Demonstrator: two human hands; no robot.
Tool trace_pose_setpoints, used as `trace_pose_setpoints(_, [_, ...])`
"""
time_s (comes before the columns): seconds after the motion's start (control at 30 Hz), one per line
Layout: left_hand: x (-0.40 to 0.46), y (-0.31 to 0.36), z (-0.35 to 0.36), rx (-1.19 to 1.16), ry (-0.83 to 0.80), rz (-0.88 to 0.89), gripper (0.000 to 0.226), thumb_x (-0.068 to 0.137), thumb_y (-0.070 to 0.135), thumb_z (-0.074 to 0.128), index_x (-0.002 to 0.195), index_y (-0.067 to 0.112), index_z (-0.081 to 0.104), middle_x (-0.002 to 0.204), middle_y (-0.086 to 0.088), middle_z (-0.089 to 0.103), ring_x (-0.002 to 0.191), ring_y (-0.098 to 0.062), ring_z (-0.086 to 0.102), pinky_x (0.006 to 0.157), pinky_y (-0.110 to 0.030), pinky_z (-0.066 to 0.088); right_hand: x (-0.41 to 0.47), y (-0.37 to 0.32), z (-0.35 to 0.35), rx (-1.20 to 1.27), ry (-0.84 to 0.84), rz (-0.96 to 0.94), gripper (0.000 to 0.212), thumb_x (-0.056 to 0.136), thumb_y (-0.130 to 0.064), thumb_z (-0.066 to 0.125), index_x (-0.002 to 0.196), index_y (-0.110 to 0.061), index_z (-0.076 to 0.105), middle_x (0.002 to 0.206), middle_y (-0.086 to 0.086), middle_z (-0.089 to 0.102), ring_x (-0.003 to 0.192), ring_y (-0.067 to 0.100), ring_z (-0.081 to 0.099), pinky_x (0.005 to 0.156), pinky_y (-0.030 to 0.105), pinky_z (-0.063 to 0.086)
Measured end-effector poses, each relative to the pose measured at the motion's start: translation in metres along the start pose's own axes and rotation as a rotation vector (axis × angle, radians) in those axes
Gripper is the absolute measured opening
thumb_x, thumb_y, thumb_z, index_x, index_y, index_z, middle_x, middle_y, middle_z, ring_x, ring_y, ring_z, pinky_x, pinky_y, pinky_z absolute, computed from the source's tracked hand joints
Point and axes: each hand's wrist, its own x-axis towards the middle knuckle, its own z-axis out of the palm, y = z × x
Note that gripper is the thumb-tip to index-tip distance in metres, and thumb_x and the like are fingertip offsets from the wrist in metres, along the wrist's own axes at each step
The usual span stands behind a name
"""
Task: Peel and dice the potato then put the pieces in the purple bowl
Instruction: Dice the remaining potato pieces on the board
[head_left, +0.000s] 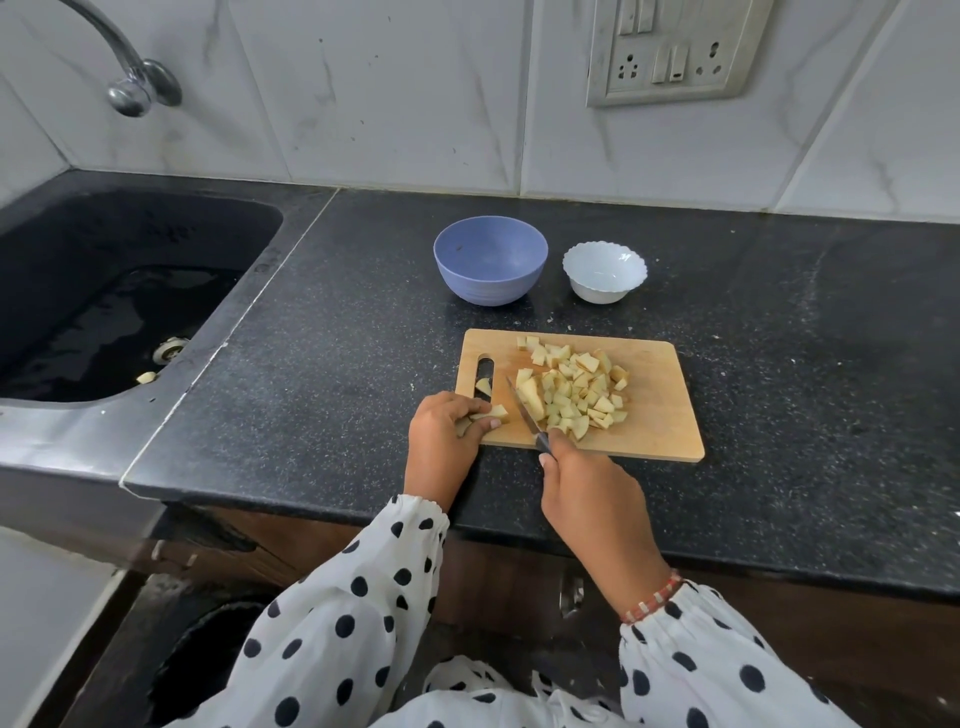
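Observation:
A pile of diced potato pieces (576, 387) lies on the wooden cutting board (660, 415). My left hand (441, 436) grips a small potato piece (491, 414) at the board's left front corner. Another bit (483, 385) sits in the board's handle slot. My right hand (587, 499) holds a knife (524, 410), its blade lying against the left side of the pile. The purple bowl (491, 260) stands empty behind the board.
A white scalloped bowl (605, 271) stands to the right of the purple one. A dark sink (119, 296) with a tap (132, 78) lies at the left, with a potato scrap near its drain. The black counter edge runs close to my wrists.

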Motion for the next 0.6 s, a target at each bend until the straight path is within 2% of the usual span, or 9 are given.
trace_pose_setpoints(0.23, [-0.001, -0.003, 0.002, -0.004, 0.02, 0.021, 0.013, 0.067, 0.01, 0.079, 0.079, 0.007, 0.074, 0.076, -0.005, 0.066, 0.078, -0.012, 0.052, 0.075, -0.001, 0.034, -0.003, -0.007, 0.001, 0.106, -0.014, -0.004, 0.04, 0.1, -0.03, 0.032, 0.139, -0.023, 0.038, 0.097, 0.002, 0.065, 0.09, 0.019, 0.061, 0.061, 0.026, 0.037])
trace_pose_setpoints(0.6, [0.0, -0.004, 0.003, 0.007, 0.024, 0.046, 0.013, 0.065, 0.007, 0.079, 0.076, 0.005, 0.074, 0.072, -0.008, 0.066, 0.074, -0.014, 0.053, 0.073, 0.0, 0.033, -0.009, -0.016, 0.009, -0.123, -0.081, -0.026, 0.045, 0.1, -0.023, 0.035, 0.143, -0.016, 0.027, 0.093, 0.0, 0.066, 0.08, 0.016, 0.064, 0.056, 0.025, 0.038])
